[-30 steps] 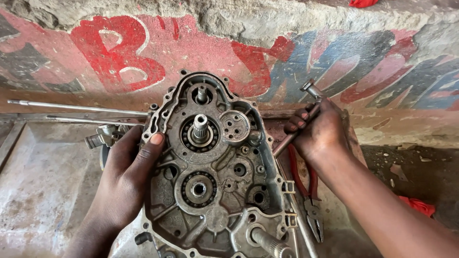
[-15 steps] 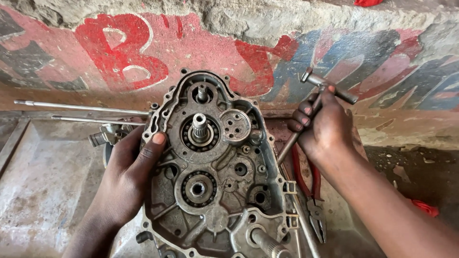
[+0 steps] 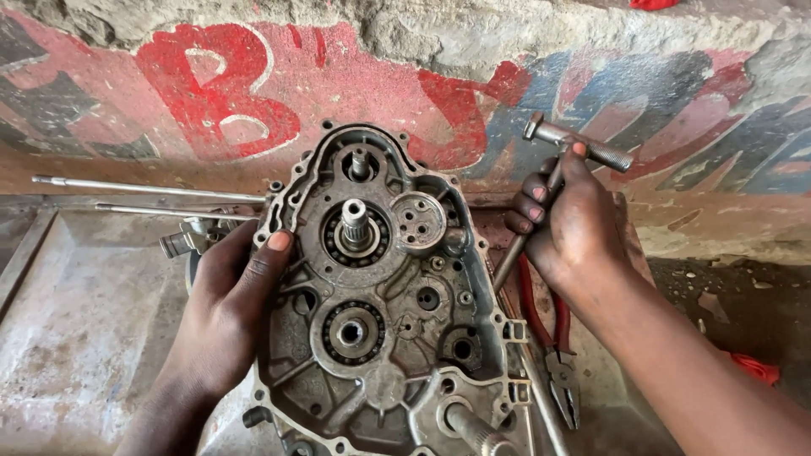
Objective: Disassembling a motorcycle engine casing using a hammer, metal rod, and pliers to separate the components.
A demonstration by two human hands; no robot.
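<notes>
Since the frames 1 and 0.5 seconds back, the right hand (image 3: 574, 224) has lifted slightly, bringing the T-handle wrench (image 3: 553, 181) higher against the painted wall (image 3: 220, 93); its crossbar now sits clear above the knuckles. The left hand (image 3: 232, 308) and the engine crankcase half (image 3: 380, 295) have held their positions.

Right hand: closed around the wrench shaft, thumb pressed up against the crossbar at 12 o'clock of the hand. The shaft runs down toward 7 o'clock, and its lower end stands just beside the right rim of the casing; contact cannot be confirmed.

Left hand: gripping the left edge of the crankcase half, thumb laid over the rim onto the inner face, fingers hidden behind the casting.

Crankcase half: centre of view, propped upright on the metal tray (image 3: 93, 338), open face toward the camera. A splined shaft (image 3: 355, 221) projects from the upper bearing; a second bearing (image 3: 353, 332) sits at 6 o'clock of it. A round gear plate (image 3: 420, 222) with several holes lies at 3 o'clock of the shaft.

Surroundings: red-handled pliers (image 3: 553, 346) lie on the ground at 4 o'clock of the casing, below the right wrist. 2 long studs (image 3: 144, 190) extend from the casing's upper left toward 9 o'clock. A red rag (image 3: 752, 367) lies at the far right.
</notes>
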